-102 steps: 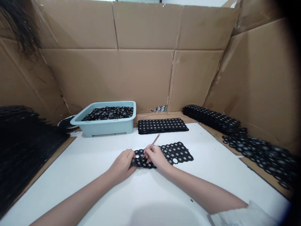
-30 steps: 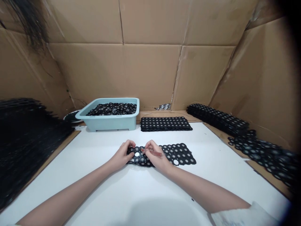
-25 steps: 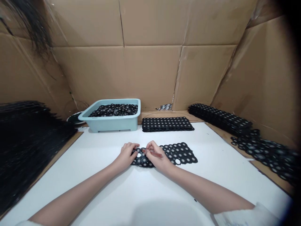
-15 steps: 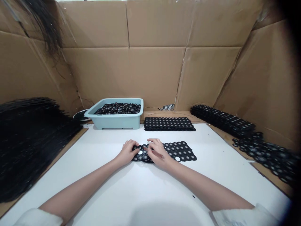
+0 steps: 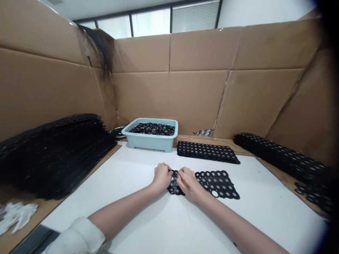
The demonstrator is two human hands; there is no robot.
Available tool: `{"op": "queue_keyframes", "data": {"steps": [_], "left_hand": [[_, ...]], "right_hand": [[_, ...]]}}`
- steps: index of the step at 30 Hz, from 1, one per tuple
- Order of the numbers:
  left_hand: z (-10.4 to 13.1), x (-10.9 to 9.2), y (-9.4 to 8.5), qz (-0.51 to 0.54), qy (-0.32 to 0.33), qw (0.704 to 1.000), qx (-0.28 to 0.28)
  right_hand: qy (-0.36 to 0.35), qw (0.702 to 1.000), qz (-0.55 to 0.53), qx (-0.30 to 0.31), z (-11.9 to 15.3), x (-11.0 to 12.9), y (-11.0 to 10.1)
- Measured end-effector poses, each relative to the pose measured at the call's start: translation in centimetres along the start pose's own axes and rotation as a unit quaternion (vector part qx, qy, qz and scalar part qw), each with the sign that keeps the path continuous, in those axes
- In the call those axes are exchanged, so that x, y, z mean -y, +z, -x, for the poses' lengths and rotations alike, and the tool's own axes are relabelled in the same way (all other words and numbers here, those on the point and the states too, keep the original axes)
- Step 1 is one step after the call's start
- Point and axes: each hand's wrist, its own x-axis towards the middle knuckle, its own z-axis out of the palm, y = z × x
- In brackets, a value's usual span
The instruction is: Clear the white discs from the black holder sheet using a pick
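A black sheet of joined rings with pale centres (image 5: 218, 183) lies flat on the white tabletop (image 5: 159, 225); one spot near its front edge is a brighter white. At its left end, my left hand (image 5: 162, 178) is closed, thumb and fingertips pinching the far left corner. My right hand (image 5: 188, 181) rests over the sheet just to the right, fingers bent and pressed together near the far edge. Whether a small piece is between the right fingertips is hidden. Part of the sheet under my right hand is covered.
A light blue tub (image 5: 150, 143) of loose black rings stands behind, beside a stack of ring sheets (image 5: 208, 151). More stacked sheets (image 5: 280, 153) and loose pieces (image 5: 312, 195) lie right. A big black pile (image 5: 58, 151) fills the left. Cardboard walls (image 5: 196, 91) enclose the table.
The view has tilted up and swung left. My right hand's fingers have drawn together and moved closer to my left hand, at the sheet's far edge. The sheet stays on the table.
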Motion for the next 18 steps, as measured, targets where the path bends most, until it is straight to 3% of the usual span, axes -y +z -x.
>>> {"op": "queue_keyframes", "data": {"steps": [5,9,13,18], "left_hand": [[1.0,0.2,-1.1,0.015,0.028,1.000,0.002],[-0.4,2.0,-0.9,0.039,0.041,0.998,0.032],[-2.0,3.4,0.0,0.059,0.039,0.996,0.051],[-2.3,3.7,0.1,0.088,0.044,0.994,0.057]], "right_hand": [[0.003,1.000,-0.014,0.003,0.2,0.8,-0.4],[0.029,0.998,-0.048,-0.002,-0.1,0.3,-0.3],[0.065,0.980,-0.177,0.064,-0.8,-1.4,-1.1],[0.088,0.954,-0.279,0.059,-0.8,-3.2,-2.3]]}}
